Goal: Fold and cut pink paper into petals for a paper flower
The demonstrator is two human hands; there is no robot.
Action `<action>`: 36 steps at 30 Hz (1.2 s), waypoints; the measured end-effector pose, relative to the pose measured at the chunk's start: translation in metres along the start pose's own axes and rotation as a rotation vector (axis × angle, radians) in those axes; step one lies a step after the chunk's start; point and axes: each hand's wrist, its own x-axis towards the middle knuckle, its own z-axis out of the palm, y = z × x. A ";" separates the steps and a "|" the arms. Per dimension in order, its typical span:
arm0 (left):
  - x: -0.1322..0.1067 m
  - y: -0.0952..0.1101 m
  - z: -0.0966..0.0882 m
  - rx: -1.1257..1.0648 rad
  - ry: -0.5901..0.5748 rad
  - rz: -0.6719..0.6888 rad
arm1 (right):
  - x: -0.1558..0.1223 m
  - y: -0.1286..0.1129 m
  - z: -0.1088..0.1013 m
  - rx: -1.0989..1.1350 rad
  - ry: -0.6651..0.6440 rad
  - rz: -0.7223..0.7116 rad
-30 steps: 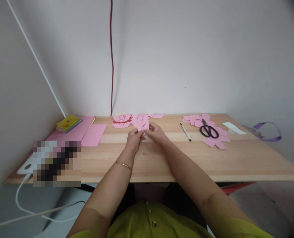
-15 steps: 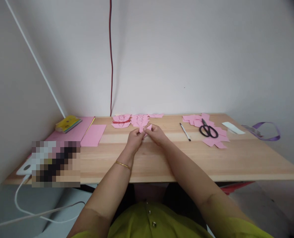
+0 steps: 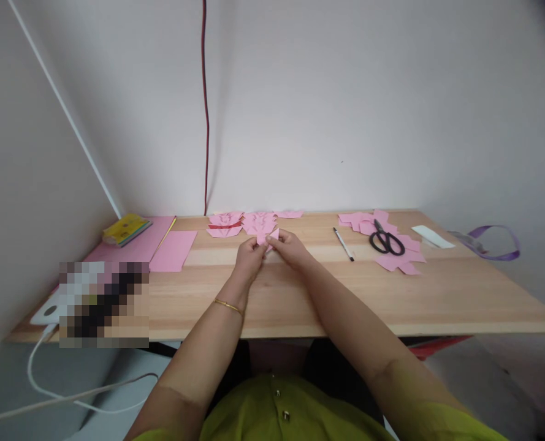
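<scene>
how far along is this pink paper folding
Done, it seems: several folded pink pieces lie in a row by the wall. In hand: the left hand and right hand pinch a small pink paper piece. Left, probably: loose pink cut pieces under the scissors and flat pink sheets.

The person wears a yellow-green shirt (image 3: 272,422), its front closed by small round buttons (image 3: 285,414) set one above another down the middle. The shirt's short sleeves (image 3: 456,425) end above the elbows, so both arms are bare down to the left hand (image 3: 250,257) and the right hand (image 3: 291,250). A thin gold bangle (image 3: 228,305) circles the left wrist.
</scene>
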 end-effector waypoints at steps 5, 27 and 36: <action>-0.003 0.004 0.005 -0.162 -0.049 -0.083 | 0.001 -0.002 0.000 0.025 0.046 0.015; -0.001 -0.002 0.004 -0.086 -0.079 -0.027 | 0.003 0.004 -0.001 -0.122 0.099 -0.007; -0.003 0.005 0.002 -0.113 -0.096 0.023 | 0.002 0.005 0.001 0.042 0.017 -0.012</action>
